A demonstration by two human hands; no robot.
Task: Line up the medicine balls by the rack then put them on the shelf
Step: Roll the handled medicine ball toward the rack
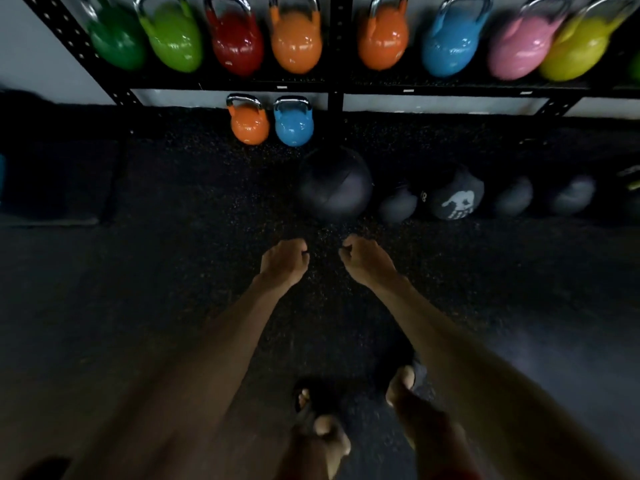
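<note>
Forearms reach forward side by side toward the rack (pixel 335 98), left hand (pixel 284 259) and right hand (pixel 367 259) close together, backs up, fingers curled under and gripping nothing. Medicine balls (pixel 453 197) lie in a row on the floor (pixel 173 271) before the rack: the large ball (pixel 334 183) sits in front of its middle upright, just beyond the knuckles, with four smaller balls (pixel 397 204) trailing rightward along its foot. Two small kettlebells (pixel 293 124) stand under the rack's shelf

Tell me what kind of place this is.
Most likely a gym's weights area. Coloured kettlebells sit on a black steel rack, a row of dark medicine balls lies below it, and the speckled rubber floor is typical gym matting.
</note>
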